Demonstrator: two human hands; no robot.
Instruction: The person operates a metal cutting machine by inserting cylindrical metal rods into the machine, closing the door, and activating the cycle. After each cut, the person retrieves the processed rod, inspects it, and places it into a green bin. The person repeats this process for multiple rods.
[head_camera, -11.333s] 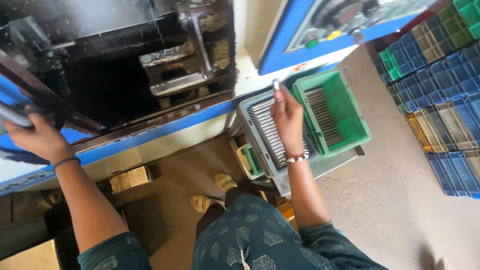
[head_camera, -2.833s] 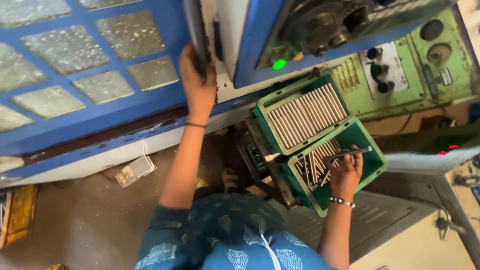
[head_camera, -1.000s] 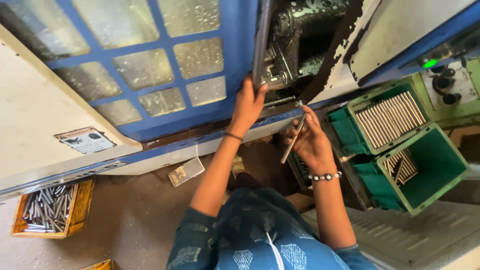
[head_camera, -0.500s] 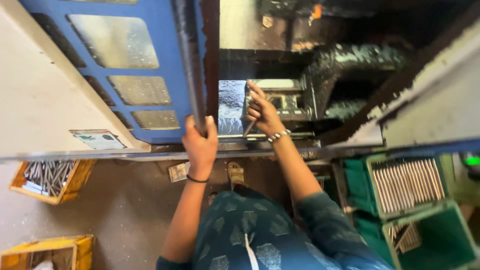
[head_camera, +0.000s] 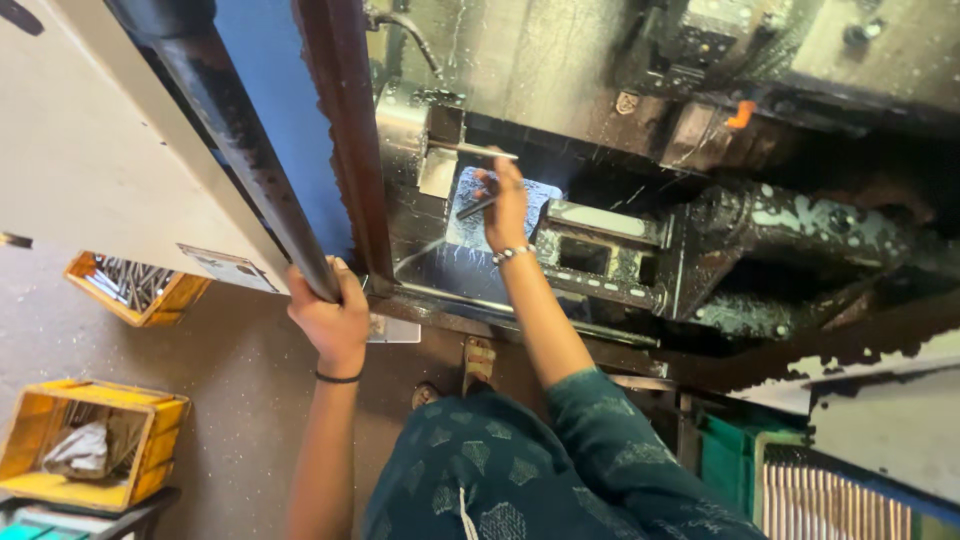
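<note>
Head view, left hand (head_camera: 330, 320) fingers wrapped round door handle bar (head_camera: 240, 150), right arm outstretched, right hand (head_camera: 505, 205) fingers pinching metal rod (head_camera: 477, 207)

Right hand (head_camera: 505, 205) now reaches deeper inside the machine (head_camera: 620, 250).

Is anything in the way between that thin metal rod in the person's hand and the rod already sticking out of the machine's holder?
Nothing visible. The right hand holds a thin dark metal rod just below the silver rod jutting from the shiny metal holder; only open space separates them. The left hand grips the dark door handle bar, off to the side.
</note>
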